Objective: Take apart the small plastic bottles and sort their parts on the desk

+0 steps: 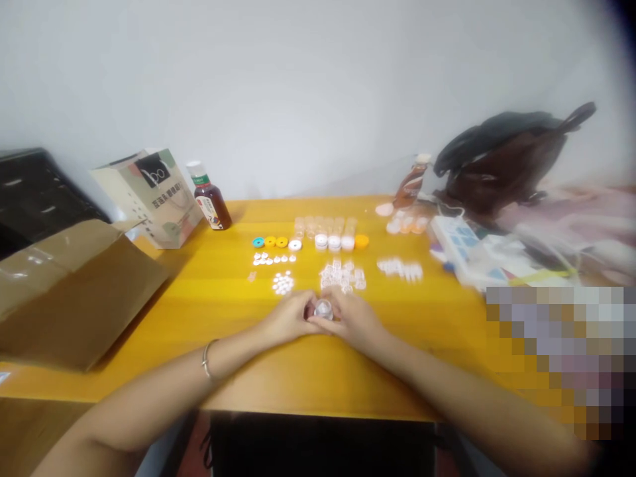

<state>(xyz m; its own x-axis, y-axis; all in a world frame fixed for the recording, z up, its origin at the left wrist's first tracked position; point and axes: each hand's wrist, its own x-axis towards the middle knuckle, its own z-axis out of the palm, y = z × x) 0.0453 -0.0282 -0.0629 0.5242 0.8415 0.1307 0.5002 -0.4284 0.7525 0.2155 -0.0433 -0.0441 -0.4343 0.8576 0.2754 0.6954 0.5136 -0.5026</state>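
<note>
Between both hands, a small clear round container (324, 309) with something whitish in it is held above the near part of the table. My left hand (292, 314) curls round its left side, fingers closed. From the other side, my right hand (354, 315) grips it with the thumb across the near side. Just beyond the fingers lie a pile of small clear plastic pieces (342, 275) and a cluster of small white discs (283, 283). Farther back runs a row of coloured round caps, with a white cap (295, 245) and an orange cap (362, 242) among them.
Clear cups (325, 226) stand behind the caps. White pieces (400, 269) lie to the right. A dark-red bottle (213, 202) and a paper bag (166, 199) stand back left, a brown bag (84, 291) nearer. On the right are a brown bottle (411, 185) and a dark backpack (501, 159).
</note>
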